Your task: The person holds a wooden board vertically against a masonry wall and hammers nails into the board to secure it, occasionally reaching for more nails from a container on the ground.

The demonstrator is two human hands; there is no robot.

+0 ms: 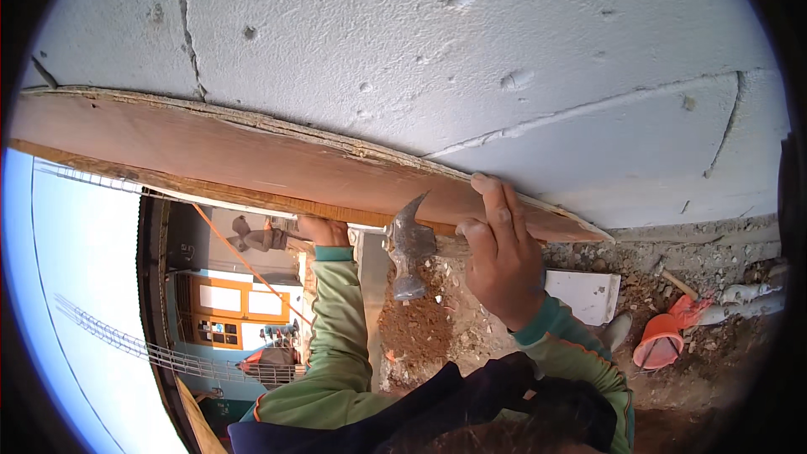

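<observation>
Left hand [326, 230]: at the board's near wooden edge, fingers hidden; cannot tell how closed or what it holds.
Board [361, 183]: long, smooth, brown, with a rough layered edge along the pitted whitish wall [353, 42].
Hammer [410, 244]: metal claw head, handle running right.
Right hand [506, 265]: partly closed around that handle, fingers extended to the board.
Bucket [658, 343]: orange-red, tilted on rubble [723, 265], far right; contents unclear.
</observation>
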